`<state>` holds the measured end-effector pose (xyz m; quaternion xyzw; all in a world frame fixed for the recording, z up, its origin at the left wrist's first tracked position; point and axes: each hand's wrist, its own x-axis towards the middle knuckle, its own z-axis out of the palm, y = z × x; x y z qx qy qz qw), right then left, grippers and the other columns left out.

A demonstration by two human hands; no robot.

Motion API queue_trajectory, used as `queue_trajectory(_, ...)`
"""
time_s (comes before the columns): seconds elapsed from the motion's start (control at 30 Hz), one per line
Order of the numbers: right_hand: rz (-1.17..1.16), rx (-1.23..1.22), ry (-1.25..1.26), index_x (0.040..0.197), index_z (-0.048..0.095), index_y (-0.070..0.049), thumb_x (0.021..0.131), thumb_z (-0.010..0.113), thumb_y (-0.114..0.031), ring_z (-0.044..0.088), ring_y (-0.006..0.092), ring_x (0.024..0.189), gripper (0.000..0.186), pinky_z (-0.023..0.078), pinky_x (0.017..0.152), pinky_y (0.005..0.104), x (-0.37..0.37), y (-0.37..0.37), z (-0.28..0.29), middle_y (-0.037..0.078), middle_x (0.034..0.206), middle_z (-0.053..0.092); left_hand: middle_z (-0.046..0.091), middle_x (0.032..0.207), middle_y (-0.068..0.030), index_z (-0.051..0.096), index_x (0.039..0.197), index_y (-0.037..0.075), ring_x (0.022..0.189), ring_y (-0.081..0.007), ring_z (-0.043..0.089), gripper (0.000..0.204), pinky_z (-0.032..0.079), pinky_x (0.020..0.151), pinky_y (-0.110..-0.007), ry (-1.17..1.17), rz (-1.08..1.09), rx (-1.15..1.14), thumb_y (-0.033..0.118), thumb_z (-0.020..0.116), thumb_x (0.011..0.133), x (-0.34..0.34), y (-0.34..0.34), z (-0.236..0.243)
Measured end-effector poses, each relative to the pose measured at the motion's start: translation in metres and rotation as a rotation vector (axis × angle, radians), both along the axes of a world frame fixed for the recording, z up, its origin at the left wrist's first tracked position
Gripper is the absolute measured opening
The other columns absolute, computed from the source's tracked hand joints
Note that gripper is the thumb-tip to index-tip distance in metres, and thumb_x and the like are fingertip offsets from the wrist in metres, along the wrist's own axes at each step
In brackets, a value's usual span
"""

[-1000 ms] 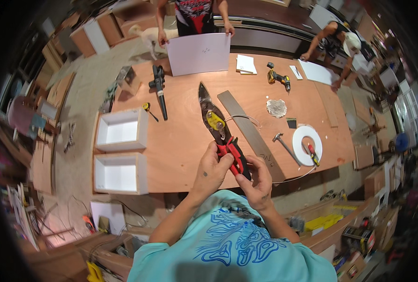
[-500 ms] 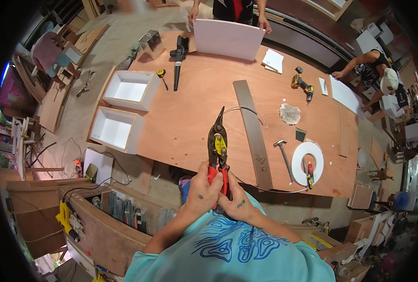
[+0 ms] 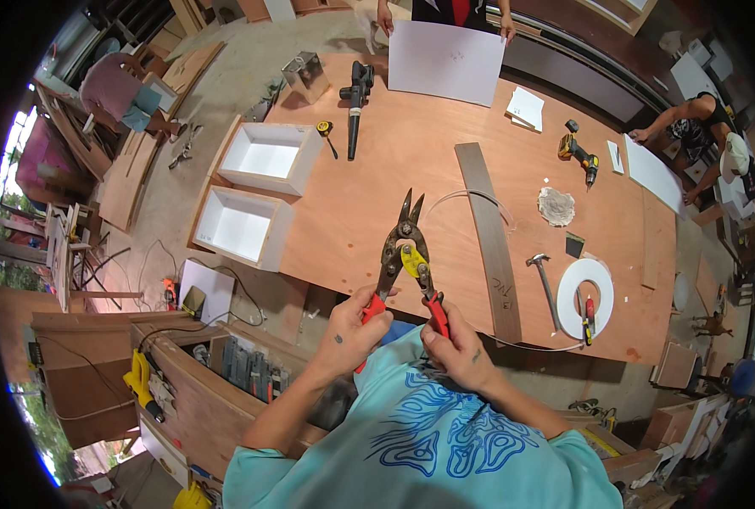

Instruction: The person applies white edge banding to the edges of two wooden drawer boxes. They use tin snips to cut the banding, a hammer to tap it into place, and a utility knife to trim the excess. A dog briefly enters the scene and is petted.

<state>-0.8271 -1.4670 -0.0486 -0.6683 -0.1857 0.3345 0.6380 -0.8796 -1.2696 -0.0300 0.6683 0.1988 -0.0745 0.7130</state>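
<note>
A pair of tin snips (image 3: 407, 246) with red grips and a yellow latch plate points away from me above the near edge of the wooden table (image 3: 377, 182). My left hand (image 3: 354, 332) is wrapped round the left handle, and my right hand (image 3: 455, 346) round the right one. The handles are spread wide, and the two dark blades stand apart at the tip. Nothing lies between the blades. Beyond them, a thin pale strip (image 3: 462, 193) curves over a long brown board (image 3: 489, 246).
To the right lie a hammer (image 3: 545, 284), a white roll of edging (image 3: 571, 312), a screwdriver (image 3: 590, 318) and a drill (image 3: 578, 154). Left are two white-lined boxes (image 3: 243, 225) and a blower (image 3: 355, 110). Across the table a person holds a white panel (image 3: 445, 64); another works far right.
My hands have moved apart, spreading the handles, and the closed blades have opened. The view has shifted, so the table sits further right. The white panel across the table has tilted slightly.
</note>
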Motion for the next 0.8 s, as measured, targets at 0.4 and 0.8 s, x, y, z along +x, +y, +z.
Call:
queue_trajectory(0.4, 0.040, 0.419, 0.378, 0.125, 0.045, 0.003, 0.101, 0.040, -0.047, 0.043, 0.0110, 0.051, 0.055, 0.036, 0.050, 0.0248, -0.015, -0.019, 0.039, 0.003, 0.059, 0.044, 0.058, 0.078, 0.0005, 0.053, 0.128, 0.000, 0.069, -0.0044, 0.050, 0.042, 0.042, 0.062, -0.022, -0.077, -0.196, 0.107, 0.015, 0.063, 0.090, -0.023, -0.003, 0.064)
queue_trajectory(0.8, -0.352, 0.338, 0.219, 0.130, 0.047, 0.001, 0.102, 0.034, -0.046, 0.040, 0.0070, 0.050, 0.056, 0.034, 0.050, 0.0206, -0.036, 0.006, 0.022, 0.000, 0.062, 0.047, 0.054, 0.073, 0.0012, 0.043, 0.133, -0.005, 0.056, -0.0040, 0.046, 0.039, 0.038, 0.050, -0.020, -0.261, 0.002, 0.179, 0.014, 0.040, 0.099, -0.007, -0.073, 0.044)
